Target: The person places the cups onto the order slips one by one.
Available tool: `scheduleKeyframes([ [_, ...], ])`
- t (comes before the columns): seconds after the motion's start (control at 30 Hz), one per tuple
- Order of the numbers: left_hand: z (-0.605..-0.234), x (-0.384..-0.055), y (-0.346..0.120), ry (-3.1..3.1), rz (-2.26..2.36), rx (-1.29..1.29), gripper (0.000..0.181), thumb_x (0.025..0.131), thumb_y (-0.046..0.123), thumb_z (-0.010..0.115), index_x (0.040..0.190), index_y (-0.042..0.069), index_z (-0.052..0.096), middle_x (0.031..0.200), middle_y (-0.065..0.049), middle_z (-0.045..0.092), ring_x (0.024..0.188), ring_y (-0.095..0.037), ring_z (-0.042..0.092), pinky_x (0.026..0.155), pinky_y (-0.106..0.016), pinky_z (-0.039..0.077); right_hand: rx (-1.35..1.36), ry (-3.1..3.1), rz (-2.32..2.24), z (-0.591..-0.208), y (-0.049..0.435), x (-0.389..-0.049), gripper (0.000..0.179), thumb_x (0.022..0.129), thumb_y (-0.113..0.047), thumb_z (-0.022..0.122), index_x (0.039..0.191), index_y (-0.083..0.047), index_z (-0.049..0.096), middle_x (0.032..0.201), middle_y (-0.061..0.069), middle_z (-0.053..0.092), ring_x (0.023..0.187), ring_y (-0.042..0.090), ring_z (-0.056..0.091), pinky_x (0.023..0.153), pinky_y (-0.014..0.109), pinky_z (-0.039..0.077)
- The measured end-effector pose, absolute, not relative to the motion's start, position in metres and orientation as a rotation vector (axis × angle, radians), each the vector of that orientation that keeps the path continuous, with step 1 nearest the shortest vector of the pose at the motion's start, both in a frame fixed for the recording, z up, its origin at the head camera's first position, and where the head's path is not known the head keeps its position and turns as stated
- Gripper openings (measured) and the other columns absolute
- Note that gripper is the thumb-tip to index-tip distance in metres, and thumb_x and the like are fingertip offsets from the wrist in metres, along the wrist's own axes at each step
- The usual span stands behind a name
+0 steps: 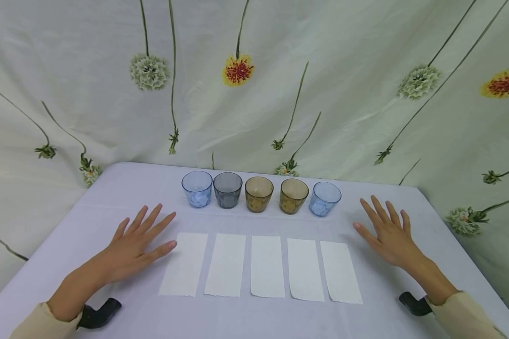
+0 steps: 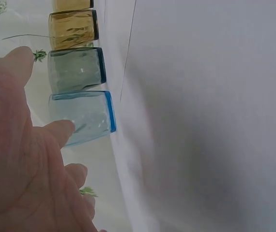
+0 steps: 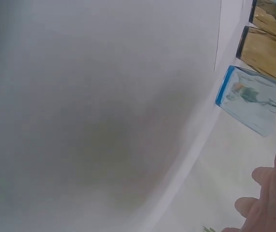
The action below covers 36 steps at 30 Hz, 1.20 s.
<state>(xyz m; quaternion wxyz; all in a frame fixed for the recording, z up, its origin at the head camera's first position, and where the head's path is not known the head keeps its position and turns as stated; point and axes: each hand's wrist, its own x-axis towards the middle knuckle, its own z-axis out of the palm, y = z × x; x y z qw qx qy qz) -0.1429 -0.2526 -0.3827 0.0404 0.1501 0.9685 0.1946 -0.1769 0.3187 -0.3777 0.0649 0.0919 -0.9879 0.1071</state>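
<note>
Several glass tumblers stand upright in a row at the back of the table. From left to right they are a blue glass (image 1: 197, 189), a grey glass (image 1: 227, 190), a brown glass (image 1: 259, 194), a second brown glass (image 1: 294, 196) and another blue glass (image 1: 324, 199). My left hand (image 1: 132, 247), fingers spread, hovers by the leftmost paper strip (image 1: 184, 264) and holds nothing. On the other side my right hand (image 1: 389, 237) is also spread and bare, right of the row of papers and nearest the right blue glass (image 3: 252, 99).
Several white paper strips lie side by side in front of the glasses, among them a middle strip (image 1: 267, 266) and a rightmost strip (image 1: 341, 273). A white cloth covers the table (image 1: 237, 320). Behind it hangs a flower-print curtain (image 1: 322, 56).
</note>
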Motion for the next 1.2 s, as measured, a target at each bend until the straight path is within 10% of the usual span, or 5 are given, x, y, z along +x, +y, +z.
scheduleKeyframes([
  [1.2, -0.394, -0.135, -0.252, 2.561, 1.021, 0.788, 0.081, 0.093, 0.039, 0.069, 0.160, 0.031, 0.023, 0.168, -0.017, 0.009, 0.149, -0.055, -0.008, 0.107, -0.077, -0.014, 0.346, -3.011, 0.369, -0.362, 0.279, -0.213, 0.074, 0.103, -0.054, 0.043, 0.162, -0.018, 0.017, 0.168, 0.020, 0.007, 0.151, 0.052, -0.001, 0.113, 0.073, -0.011],
])
